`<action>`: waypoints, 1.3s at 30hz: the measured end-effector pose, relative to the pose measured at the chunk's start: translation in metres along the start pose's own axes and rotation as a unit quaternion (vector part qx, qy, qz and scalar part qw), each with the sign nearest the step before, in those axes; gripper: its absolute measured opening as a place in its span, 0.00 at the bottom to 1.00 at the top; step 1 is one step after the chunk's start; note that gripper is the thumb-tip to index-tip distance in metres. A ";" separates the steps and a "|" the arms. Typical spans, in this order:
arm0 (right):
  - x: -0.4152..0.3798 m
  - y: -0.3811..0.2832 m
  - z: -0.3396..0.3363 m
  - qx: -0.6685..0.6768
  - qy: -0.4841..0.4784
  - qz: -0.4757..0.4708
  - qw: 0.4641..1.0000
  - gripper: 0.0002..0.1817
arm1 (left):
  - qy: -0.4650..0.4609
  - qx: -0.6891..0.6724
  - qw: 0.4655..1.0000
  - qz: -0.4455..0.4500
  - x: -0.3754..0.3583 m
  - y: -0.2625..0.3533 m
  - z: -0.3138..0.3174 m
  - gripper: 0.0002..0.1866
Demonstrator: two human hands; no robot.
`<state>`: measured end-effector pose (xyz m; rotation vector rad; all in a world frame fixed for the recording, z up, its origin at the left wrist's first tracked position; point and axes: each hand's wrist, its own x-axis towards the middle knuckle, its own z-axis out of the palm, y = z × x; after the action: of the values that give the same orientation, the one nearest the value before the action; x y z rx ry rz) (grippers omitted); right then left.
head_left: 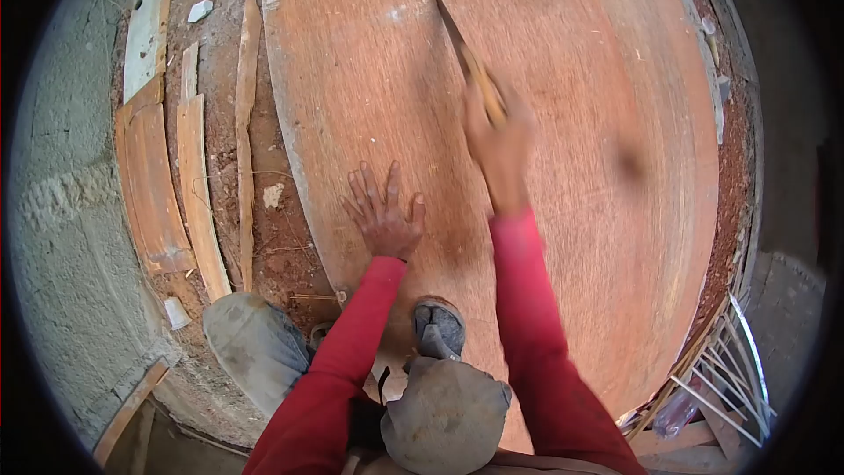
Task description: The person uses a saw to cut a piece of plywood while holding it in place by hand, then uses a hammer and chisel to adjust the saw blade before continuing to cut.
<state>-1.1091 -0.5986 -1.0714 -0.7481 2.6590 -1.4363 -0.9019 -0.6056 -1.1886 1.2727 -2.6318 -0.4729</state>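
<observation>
A large reddish plywood sheet spreads out beneath both hands. My left hand presses flat on it, fingers spread. Raised above the sheet, my right hand is closed round the wooden handle of what looks like a handsaw. Its dark, tapering blade points away from me toward the far edge and shows nearly edge-on. The right hand is slightly smeared by motion. One of my shoes stands on the sheet, between my two forearms.
Several wood strips and a brown board lie on reddish soil at the left, beside a rough concrete slab. A white cup lies near them. Thin sticks and a plastic bottle are at the lower right.
</observation>
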 end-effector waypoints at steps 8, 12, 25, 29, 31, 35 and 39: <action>-0.033 -0.008 -0.029 0.071 -0.015 -0.033 0.997 0.20 | -0.005 -0.004 1.000 -0.014 0.002 0.001 0.002 0.37; 0.041 -0.005 0.030 0.006 -0.045 0.033 0.998 0.20 | 0.012 -0.003 1.000 -0.001 0.001 -0.002 0.001 0.37; 0.042 -0.009 0.034 -0.040 -0.029 -0.042 0.998 0.18 | -0.019 -0.012 1.000 -0.014 0.146 0.039 0.013 0.38; -0.031 -0.019 -0.031 0.019 -0.045 0.002 0.999 0.19 | -0.030 -0.035 0.999 -0.022 0.142 0.042 0.017 0.37; -0.014 -0.025 -0.028 -0.010 -0.085 0.091 0.992 0.20 | -0.045 -0.043 0.998 -0.029 0.137 0.043 0.016 0.37; 0.069 0.002 0.048 -0.016 -0.056 0.003 0.998 0.21 | -0.038 -0.033 0.998 -0.024 0.142 0.042 0.017 0.37; -0.015 -0.013 -0.022 0.009 -0.048 -0.003 0.999 0.22 | -0.044 -0.020 0.998 -0.030 0.143 0.040 0.021 0.39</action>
<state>-1.0966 -0.5811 -1.0516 -0.8030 2.5713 -1.3851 -1.0258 -0.6908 -1.1901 1.3507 -2.6468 -0.6007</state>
